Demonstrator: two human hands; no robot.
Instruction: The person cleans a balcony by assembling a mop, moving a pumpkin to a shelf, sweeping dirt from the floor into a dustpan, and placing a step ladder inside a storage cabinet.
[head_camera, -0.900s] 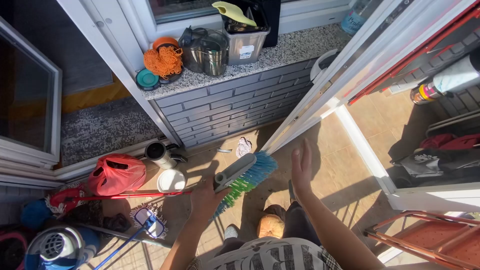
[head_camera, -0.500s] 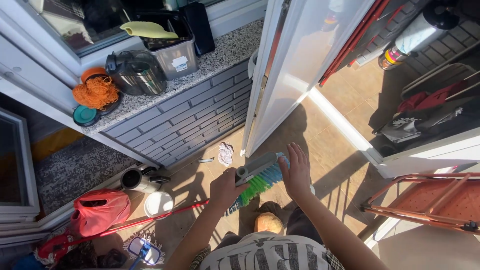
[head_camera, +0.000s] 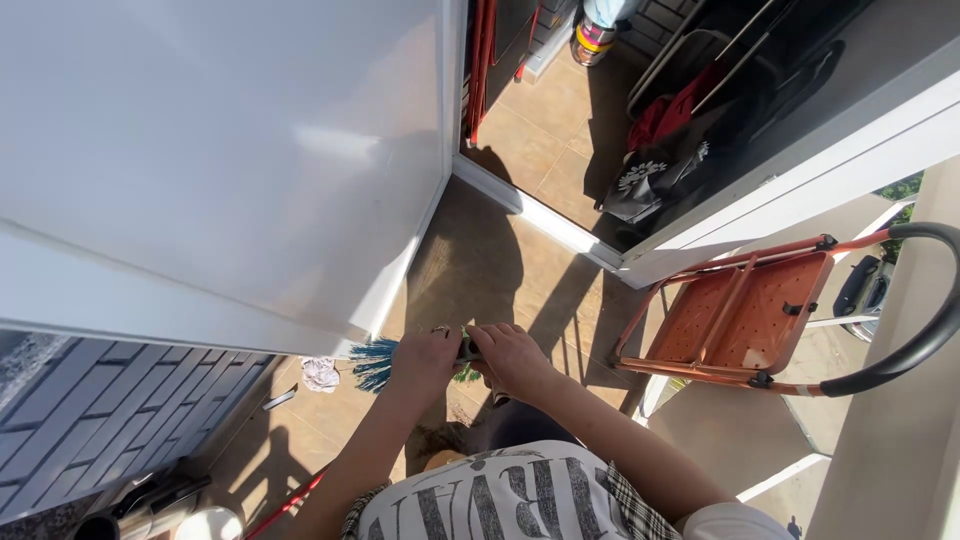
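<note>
Here the brush head (head_camera: 378, 362), with its blue and green bristles, sits low in the middle of the view, held above the tan tiled floor (head_camera: 470, 270). Its blue bristles fan out to the left, while a bit of green shows between the two hands. The left hand (head_camera: 425, 360) is curled over the brush from above, fingers folded down around it. The right hand (head_camera: 510, 358) grips the same piece from the other side, fingers wrapped tight, so the two hands nearly touch over it.

Just left of the bristles a crumpled white cloth (head_camera: 321, 374) lies on the floor, close to a grey brick-patterned wall (head_camera: 110, 410). A large white door panel (head_camera: 220, 150) fills the upper left. To the right stands an orange folding step stool (head_camera: 745, 315), well apart from the hands. Beyond the white threshold (head_camera: 540, 215), dark and red fabrics (head_camera: 665, 130) lie heaped in shadow. A red stick (head_camera: 285, 505) crosses the bottom left corner.
</note>
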